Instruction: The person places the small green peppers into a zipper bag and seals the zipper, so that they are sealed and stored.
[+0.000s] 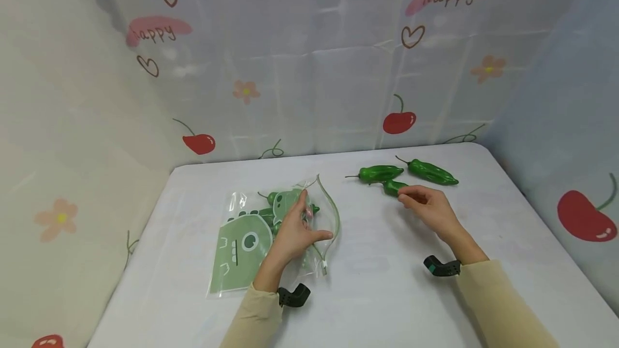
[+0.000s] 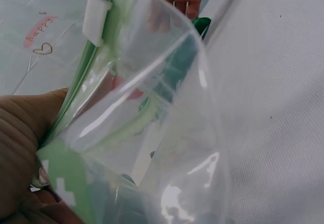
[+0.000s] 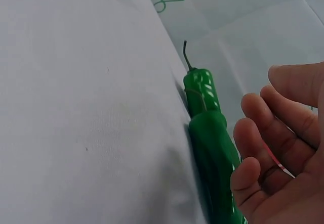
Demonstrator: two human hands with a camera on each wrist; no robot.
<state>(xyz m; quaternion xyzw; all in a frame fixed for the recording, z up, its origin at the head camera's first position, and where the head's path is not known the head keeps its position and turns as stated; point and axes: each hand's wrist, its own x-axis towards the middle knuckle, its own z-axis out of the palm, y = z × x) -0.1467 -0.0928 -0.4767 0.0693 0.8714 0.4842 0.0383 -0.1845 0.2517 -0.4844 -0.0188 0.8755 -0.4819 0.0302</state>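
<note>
A clear zip bag [image 1: 242, 251] printed with green cartoon dinosaurs lies on the table, with green peppers inside it. My left hand [image 1: 296, 235] is at its mouth, thumb and fingers spread apart against the green zip edge [image 1: 335, 211]. In the left wrist view the white slider [image 2: 96, 19] sits on the zip, and plastic covers part of that hand. My right hand [image 1: 430, 208] is beside the nearest loose green pepper [image 1: 393, 187], its fingers loosely bent. The right wrist view shows the fingertips [image 3: 248, 133] close to a pepper [image 3: 212, 158], nothing between thumb and fingers.
Two more green peppers lie at the back right, one pepper [image 1: 382, 172] behind the nearest and another pepper [image 1: 432, 172] farther right. A white cloth covers the table [image 1: 377, 294]. Printed curtains [image 1: 309, 69] stand behind it and along both sides.
</note>
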